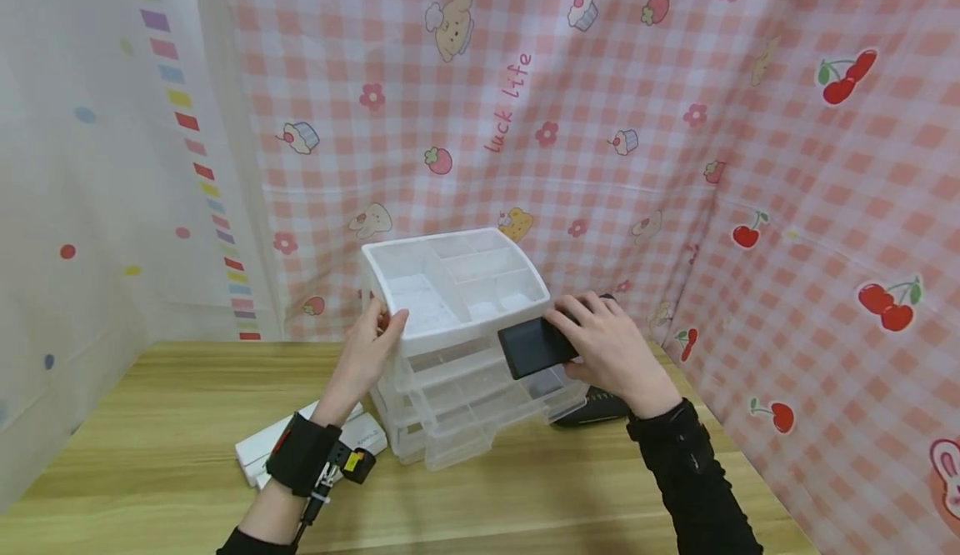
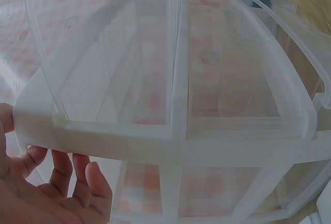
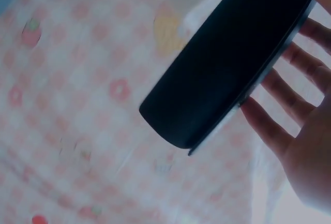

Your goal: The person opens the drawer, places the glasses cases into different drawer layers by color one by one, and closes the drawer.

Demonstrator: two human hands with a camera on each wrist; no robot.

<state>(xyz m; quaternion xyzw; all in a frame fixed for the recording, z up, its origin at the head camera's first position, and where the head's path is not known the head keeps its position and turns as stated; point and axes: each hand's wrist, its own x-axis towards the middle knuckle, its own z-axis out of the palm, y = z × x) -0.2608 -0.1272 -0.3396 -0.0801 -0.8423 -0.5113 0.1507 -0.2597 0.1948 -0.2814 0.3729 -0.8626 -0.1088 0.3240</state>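
A white plastic drawer organizer [image 1: 450, 334] with clear drawers stands on the table, its divided top tray uncovered. My left hand [image 1: 372, 342] grips the left edge of its top; in the left wrist view the fingers [image 2: 61, 175] curl under the white rim. In my right hand [image 1: 609, 347] is a black oblong case [image 1: 536, 347], gripped between thumb and fingers and held over the organizer's front right. The right wrist view shows the case [image 3: 222, 63] with its long edge against the fingertips. Below it, a clear drawer [image 1: 461, 442] is pulled out, with a dark item [image 1: 546, 382] inside.
A white box [image 1: 363, 432] lies on the wooden table [image 1: 187, 422] left of the organizer, partly behind my left forearm. A black object [image 1: 596, 407] sits at the organizer's right side. Checked pink curtains [image 1: 480, 122] hang behind and to the right.
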